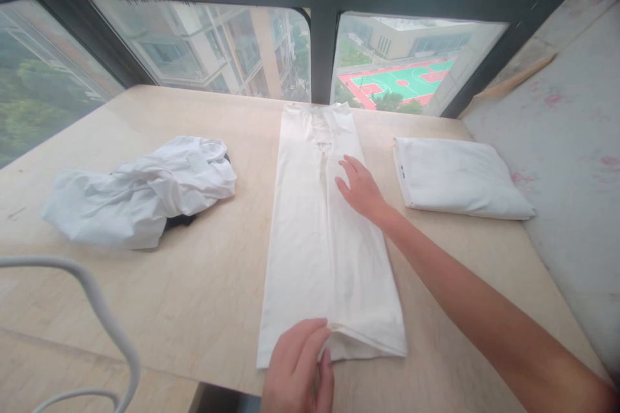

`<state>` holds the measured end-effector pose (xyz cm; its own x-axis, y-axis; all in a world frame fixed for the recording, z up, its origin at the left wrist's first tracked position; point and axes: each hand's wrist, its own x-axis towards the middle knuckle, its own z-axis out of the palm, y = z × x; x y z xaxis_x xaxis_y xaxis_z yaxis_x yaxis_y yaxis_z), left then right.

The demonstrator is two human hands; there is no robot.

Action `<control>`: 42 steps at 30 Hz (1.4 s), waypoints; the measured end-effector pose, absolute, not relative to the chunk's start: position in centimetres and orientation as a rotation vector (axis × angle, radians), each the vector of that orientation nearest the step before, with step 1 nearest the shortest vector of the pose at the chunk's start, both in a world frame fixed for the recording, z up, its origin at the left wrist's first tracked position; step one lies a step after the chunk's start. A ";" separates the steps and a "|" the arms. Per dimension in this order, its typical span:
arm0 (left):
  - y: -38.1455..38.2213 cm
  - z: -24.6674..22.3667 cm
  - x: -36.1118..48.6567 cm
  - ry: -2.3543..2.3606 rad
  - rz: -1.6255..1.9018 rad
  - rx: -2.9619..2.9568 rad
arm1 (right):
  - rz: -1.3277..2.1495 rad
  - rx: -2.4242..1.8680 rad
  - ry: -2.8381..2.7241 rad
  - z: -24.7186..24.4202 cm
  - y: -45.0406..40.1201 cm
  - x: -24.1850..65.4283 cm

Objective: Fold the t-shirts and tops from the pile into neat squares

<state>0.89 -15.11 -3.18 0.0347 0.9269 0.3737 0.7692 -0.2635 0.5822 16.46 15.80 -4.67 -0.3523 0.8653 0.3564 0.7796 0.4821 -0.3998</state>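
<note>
White cable [53, 262] looped near left. Left hand [298, 368], fingertips closed, pinched folded white shirt [298, 239] by near edge. Right hand [361, 190], fingers spread, held nothing.

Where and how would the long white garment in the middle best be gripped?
Probably by its near edge, from the person's side, thumb beneath and fingers on top: the garment lies flat, and its layers gape there, just right of the left hand.
</note>
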 end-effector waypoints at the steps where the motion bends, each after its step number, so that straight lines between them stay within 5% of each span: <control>1: -14.3 -2.9 -0.1 1.761 1.042 2.158 | 0.239 -1.322 -2.232 -4.7 12.5 16.9; 7: -12.6 -2.5 -2.5 1.645 0.666 2.539 | 0.313 -1.190 -2.355 -4.0 -5.5 20.2; 12: -13.9 -2.8 -1.1 1.517 0.567 2.723 | 0.283 -1.106 -2.434 -4.2 -11.7 22.0; 42: -14.8 -5.1 1.1 1.839 0.963 2.380 | 0.427 -1.131 -1.918 -5.9 -11.9 19.2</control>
<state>1.07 -14.80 -5.12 0.1360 0.8726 0.4692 0.8827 -0.3218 0.3425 19.20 -11.95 -5.94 -0.2334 0.8369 0.4951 0.5483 0.5337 -0.6438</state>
